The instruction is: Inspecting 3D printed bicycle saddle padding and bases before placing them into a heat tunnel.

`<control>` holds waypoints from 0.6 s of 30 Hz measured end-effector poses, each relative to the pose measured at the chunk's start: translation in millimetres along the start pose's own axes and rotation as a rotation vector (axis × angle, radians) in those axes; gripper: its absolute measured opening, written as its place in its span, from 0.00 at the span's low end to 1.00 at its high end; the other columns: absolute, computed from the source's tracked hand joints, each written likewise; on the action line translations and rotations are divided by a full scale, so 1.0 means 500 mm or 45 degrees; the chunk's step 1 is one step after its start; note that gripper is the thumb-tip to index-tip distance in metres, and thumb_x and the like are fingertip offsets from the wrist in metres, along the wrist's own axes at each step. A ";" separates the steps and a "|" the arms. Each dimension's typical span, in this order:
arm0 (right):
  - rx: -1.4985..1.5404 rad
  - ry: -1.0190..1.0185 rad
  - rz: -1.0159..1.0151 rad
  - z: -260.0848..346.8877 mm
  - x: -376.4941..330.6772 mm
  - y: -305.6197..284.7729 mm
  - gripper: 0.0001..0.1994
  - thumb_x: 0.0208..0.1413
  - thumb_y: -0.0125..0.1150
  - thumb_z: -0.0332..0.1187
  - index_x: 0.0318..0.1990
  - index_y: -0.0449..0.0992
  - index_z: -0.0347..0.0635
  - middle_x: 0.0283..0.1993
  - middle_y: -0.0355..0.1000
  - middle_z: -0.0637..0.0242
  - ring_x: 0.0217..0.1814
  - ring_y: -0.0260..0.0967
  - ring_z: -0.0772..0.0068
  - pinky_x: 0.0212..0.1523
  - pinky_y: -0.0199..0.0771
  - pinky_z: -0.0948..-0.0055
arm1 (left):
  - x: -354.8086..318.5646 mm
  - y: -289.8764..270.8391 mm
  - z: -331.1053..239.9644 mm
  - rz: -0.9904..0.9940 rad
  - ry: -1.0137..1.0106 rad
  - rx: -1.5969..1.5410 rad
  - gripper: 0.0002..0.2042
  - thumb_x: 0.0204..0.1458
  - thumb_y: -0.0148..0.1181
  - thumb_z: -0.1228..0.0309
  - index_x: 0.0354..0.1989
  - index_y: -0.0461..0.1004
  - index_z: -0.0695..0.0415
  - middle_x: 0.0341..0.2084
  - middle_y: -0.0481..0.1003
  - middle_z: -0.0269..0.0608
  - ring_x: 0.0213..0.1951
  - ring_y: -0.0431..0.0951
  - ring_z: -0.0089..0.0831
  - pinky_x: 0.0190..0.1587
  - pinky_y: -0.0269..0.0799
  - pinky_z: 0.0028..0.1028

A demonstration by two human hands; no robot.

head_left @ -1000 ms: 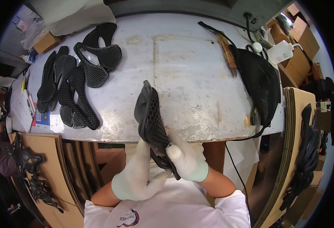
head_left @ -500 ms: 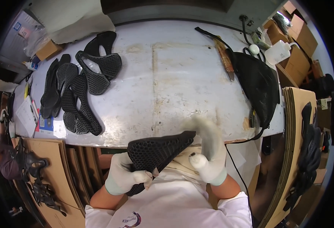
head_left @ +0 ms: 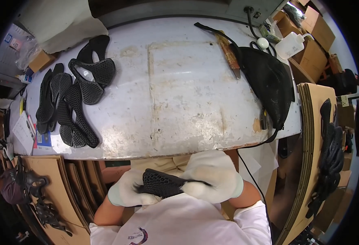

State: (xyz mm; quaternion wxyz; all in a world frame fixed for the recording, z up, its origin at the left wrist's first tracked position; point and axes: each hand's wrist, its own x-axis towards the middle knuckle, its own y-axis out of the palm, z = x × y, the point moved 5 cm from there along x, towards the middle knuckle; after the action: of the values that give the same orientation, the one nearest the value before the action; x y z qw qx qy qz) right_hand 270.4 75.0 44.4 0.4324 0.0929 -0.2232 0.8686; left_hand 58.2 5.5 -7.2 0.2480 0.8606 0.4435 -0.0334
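A black honeycomb-mesh piece (head_left: 163, 183) is held close in front of my white shirt, folded or bent between both hands. My left hand (head_left: 127, 187), in a white glove, closes round its left end. My right hand (head_left: 213, 176), also gloved, is closed on its right end, with the thumb pressed against the mesh and a dark strip showing by the fingers. The glove backs hide part of the piece. On the left side of the worktable (head_left: 179, 94) lie several similar black mesh pieces (head_left: 91, 93), long and slotted, overlapping each other.
A black mesh bag (head_left: 267, 77) and a worn knife-like tool (head_left: 229, 57) lie at the table's right, near a white squeeze bottle (head_left: 289, 45). Cardboard stacks (head_left: 44, 192) flank me, bearing more black pieces (head_left: 330, 151). Another person (head_left: 8, 183) is at far left.
My right hand has swung in and down onto the mesh piece's right end. The piece has tipped lower and shows less of its length. The view has shifted slightly.
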 end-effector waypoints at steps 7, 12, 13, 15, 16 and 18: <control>-0.126 -0.130 0.165 0.007 -0.008 0.010 0.14 0.52 0.76 0.42 0.31 0.83 0.39 0.26 0.76 0.64 0.26 0.74 0.59 0.28 0.73 0.64 | 0.008 -0.004 -0.040 0.097 0.052 0.832 0.23 0.48 0.80 0.60 0.48 0.83 0.63 0.36 0.84 0.47 0.34 0.85 0.38 0.36 0.78 0.31; -0.214 -0.067 0.045 -0.012 -0.018 0.020 0.17 0.52 0.75 0.46 0.32 0.83 0.39 0.30 0.79 0.64 0.30 0.77 0.59 0.33 0.76 0.64 | -0.002 0.015 -0.066 -0.199 0.286 1.108 0.19 0.45 0.81 0.64 0.40 0.84 0.63 0.35 0.85 0.46 0.32 0.86 0.40 0.35 0.79 0.30; -0.179 -0.068 0.007 -0.021 -0.014 0.020 0.16 0.53 0.74 0.45 0.33 0.83 0.39 0.31 0.80 0.63 0.32 0.78 0.58 0.34 0.77 0.64 | -0.005 0.014 -0.072 -0.273 0.297 1.151 0.18 0.45 0.81 0.64 0.38 0.83 0.62 0.36 0.85 0.47 0.33 0.86 0.40 0.36 0.80 0.30; -0.141 -0.074 -0.023 -0.026 -0.010 0.022 0.15 0.54 0.73 0.43 0.35 0.83 0.38 0.33 0.81 0.62 0.33 0.79 0.58 0.36 0.78 0.64 | -0.004 0.015 -0.081 -0.306 0.287 1.146 0.17 0.45 0.80 0.64 0.39 0.83 0.62 0.36 0.85 0.46 0.31 0.85 0.40 0.34 0.79 0.31; -0.105 -0.099 -0.008 -0.022 -0.009 0.025 0.15 0.56 0.72 0.43 0.36 0.84 0.37 0.35 0.81 0.61 0.34 0.79 0.57 0.37 0.78 0.63 | -0.003 0.021 -0.086 -0.280 0.283 1.218 0.18 0.45 0.80 0.64 0.39 0.83 0.62 0.34 0.84 0.46 0.30 0.85 0.41 0.33 0.79 0.31; -0.028 -0.041 0.021 -0.018 -0.018 0.027 0.16 0.61 0.68 0.42 0.39 0.84 0.34 0.37 0.81 0.57 0.36 0.79 0.54 0.42 0.79 0.60 | 0.001 0.031 -0.090 -0.296 0.347 1.279 0.19 0.45 0.81 0.64 0.40 0.82 0.63 0.31 0.82 0.45 0.27 0.83 0.40 0.29 0.76 0.31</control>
State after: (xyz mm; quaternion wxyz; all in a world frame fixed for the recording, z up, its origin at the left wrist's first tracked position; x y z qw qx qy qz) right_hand 265.5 65.8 29.2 0.4226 0.1003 -0.2403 0.8681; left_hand 63.6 18.9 38.3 -0.2599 0.8150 0.4937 -0.1567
